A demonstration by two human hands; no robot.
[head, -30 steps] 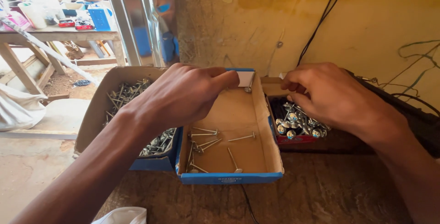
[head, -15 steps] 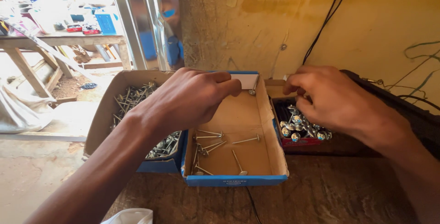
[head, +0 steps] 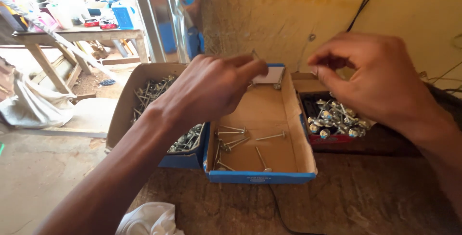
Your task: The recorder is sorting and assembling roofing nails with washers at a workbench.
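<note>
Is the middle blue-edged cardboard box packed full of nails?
No, the middle blue-edged cardboard box holds only a few loose nails on its mostly bare floor.

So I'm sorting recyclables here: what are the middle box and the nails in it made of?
The middle box looks like cardboard: matte brown inside, folded flaps, blue printed outside. The nails look like steel, possibly galvanised: dull silvery grey shanks and broad flat heads.

1 head view looks down, close, onto the cardboard box (head: 293, 119) against the wall (head: 288, 18).

The left hand (head: 211, 88) hides part of the left nail box (head: 126, 105); whatever its fingertips pinch is unclear.
</note>
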